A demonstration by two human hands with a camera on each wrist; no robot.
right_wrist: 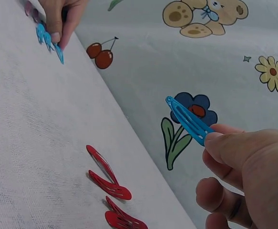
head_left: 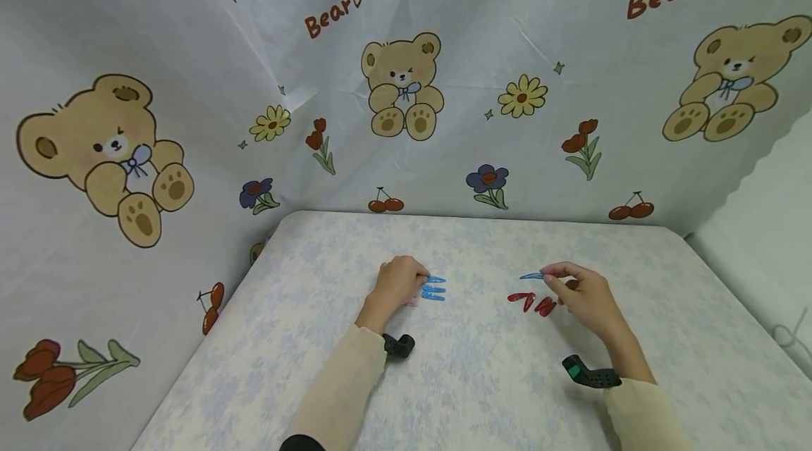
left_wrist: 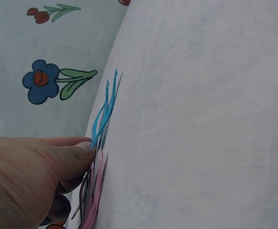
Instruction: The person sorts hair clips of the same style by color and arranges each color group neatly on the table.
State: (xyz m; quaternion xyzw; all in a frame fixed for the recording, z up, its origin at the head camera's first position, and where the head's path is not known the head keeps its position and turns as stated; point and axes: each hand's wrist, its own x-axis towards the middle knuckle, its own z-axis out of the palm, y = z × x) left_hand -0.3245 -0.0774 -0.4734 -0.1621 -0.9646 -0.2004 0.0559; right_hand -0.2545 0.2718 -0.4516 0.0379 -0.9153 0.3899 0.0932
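Between thumb and forefinger my right hand (head_left: 586, 296) pinches one blue snap hair clip (right_wrist: 190, 120), held up off the table. Several red hair clips (right_wrist: 109, 185) lie just below that hand. Toward the middle of the table, my left hand (head_left: 396, 282) pinches the end of a blue hair clip (head_left: 435, 280), the farthest in a short row. Other blue hair clips (head_left: 434, 294) lie nearer me in that row. Pink hair clips (left_wrist: 96, 195) sit under the left hand, partly hidden by it in the head view.
The table (head_left: 488, 380) has a pale mottled cover. A white curtain (head_left: 463, 7) printed with bears and flowers hangs behind it and along the left side. Each wrist wears a black camera band (head_left: 590, 372).
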